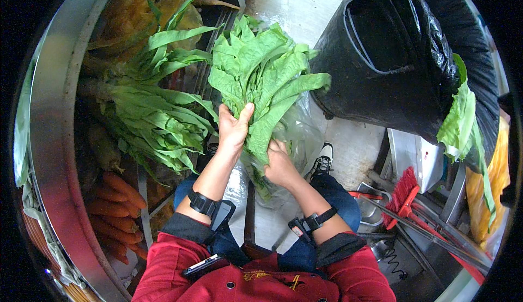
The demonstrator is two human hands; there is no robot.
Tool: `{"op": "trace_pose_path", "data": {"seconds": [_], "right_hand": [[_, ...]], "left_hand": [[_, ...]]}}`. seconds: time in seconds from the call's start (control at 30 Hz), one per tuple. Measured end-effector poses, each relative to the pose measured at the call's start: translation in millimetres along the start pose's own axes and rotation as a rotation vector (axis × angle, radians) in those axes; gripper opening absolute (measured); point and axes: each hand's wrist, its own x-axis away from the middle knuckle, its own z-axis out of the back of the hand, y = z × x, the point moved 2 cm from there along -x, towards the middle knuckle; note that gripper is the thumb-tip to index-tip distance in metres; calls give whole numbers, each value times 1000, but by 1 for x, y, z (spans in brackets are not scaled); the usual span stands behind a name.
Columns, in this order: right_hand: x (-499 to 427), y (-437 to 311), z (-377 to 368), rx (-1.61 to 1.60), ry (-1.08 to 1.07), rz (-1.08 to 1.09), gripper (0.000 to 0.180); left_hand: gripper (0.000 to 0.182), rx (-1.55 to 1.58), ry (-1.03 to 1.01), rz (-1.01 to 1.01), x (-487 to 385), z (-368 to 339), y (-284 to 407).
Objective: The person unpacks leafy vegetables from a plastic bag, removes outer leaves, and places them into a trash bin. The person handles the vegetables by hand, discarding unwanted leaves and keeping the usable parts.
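My left hand (235,128) is closed around a bunch of leafy greens (261,61), likely stem lettuce, with its thumb on top. The leaves fan out away from me. Below them hangs a clear plastic bag (304,138), with a green stalk (261,187) showing through it. My right hand (282,165) has its fingers curled at the bag's gathered upper part, beside a drooping leaf; the fingertips are partly hidden. More leafy bunches (159,116) lie on the shelf to the left, close to my left hand.
Carrots (116,208) and a pale root vegetable (104,146) lie on the left shelf, behind a metal edge (67,138). A bin with a black liner (376,65) stands at right, a torn leaf (459,126) over its side. A red brush (404,200) and long handles lie at lower right.
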Motion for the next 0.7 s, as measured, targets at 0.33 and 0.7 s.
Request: {"op": "trace_pose_path", "data": {"seconds": [0.33,0.7], "right_hand": [[22,6,-29,236,-603,-175,28],[-5,20,20,-12,43,-414,34]], "left_hand": [[50,-28,-6,47,0,-3,3],[51,5,-15,-10,4,-2,6]]}}
